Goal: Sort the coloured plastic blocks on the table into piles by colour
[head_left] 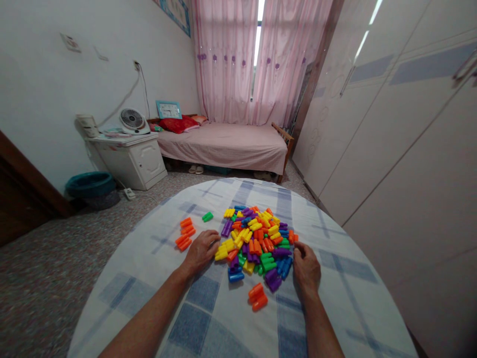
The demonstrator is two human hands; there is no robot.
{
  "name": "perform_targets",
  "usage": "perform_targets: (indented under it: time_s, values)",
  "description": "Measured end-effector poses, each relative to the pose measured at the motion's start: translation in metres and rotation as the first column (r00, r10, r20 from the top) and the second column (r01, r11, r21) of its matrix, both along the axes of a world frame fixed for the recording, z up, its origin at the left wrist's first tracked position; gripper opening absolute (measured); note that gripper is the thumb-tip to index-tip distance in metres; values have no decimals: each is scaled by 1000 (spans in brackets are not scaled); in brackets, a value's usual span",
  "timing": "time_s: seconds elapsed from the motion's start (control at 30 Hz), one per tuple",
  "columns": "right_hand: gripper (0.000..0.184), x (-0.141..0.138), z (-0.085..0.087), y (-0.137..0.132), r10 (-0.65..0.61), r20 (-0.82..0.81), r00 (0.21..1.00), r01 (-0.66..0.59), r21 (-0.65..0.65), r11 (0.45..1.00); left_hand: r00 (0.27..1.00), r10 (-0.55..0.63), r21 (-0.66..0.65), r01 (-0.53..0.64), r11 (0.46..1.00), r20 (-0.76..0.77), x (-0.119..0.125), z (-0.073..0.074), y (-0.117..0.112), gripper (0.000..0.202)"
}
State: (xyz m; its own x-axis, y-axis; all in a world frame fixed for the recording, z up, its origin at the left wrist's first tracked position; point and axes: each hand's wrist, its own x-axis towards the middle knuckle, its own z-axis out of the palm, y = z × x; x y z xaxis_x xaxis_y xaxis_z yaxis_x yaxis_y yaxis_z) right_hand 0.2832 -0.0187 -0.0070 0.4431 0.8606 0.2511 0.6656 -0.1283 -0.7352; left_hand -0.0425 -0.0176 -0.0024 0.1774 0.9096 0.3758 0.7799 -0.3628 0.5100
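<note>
A heap of small plastic toy pieces (255, 247), shaped like joined tubes in yellow, orange, purple, blue and green, lies in the middle of a round table. At the heap's left edge rests my left hand (201, 251), fingers loosely stretched beside the yellow pieces (221, 252); nothing shows in it. My right hand (307, 268) is at the right edge, its fingers curved and apart near an orange piece (292, 237) and blue pieces (284, 267). I cannot tell whether its fingertips touch them. Orange pieces (258, 297) lie in front of the heap.
More orange pieces (185, 233) and one green piece (207, 217) lie left of the heap. A checked cloth (149, 278) covers the table. Beyond stand a bed (231, 141), a white cabinet (136, 161) with a fan (133, 121), and a bin (91, 186). A wardrobe (391, 124) lines the right.
</note>
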Motion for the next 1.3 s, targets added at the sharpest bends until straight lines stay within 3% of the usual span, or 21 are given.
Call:
perform_targets:
  time_s: [0.17, 0.3, 0.4, 0.57, 0.73, 0.9, 1.3]
  values:
    - [39, 0, 0, 0, 1, -3, 1000, -1, -2, 1000, 999, 13, -25, -12, 1000, 35, 0, 1, -1, 25]
    - [40, 1, -3, 2, 1, 10, 1000, -1, 0, 1000, 986, 92, -43, -86, 995, 140, 3, 3, 7, 26]
    - [40, 2, -5, 2, 15, 14, 1000, -15, 5, 1000, 987, 73, 9, -75, 997, 143, 13, 10, 23, 25]
    - [40, 4, -9, 3, 15, 11, 1000, -15, -12, 1000, 998, 61, 99, -59, 993, -7, 42, 22, 60, 30]
    - [41, 4, -8, 3, 19, 1, 1000, -19, -26, 999, 986, 147, -34, -150, 988, -80, 54, 31, 98, 37]
    - [41, 4, -6, 2, 18, 1, 1000, -18, -20, 1000, 986, 143, -85, -149, 985, -81, 55, 33, 128, 39]
    - [38, 4, -5, 1, 20, -16, 1000, -21, -18, 1000, 982, 179, -192, -188, 963, -66, 62, 22, 149, 35]
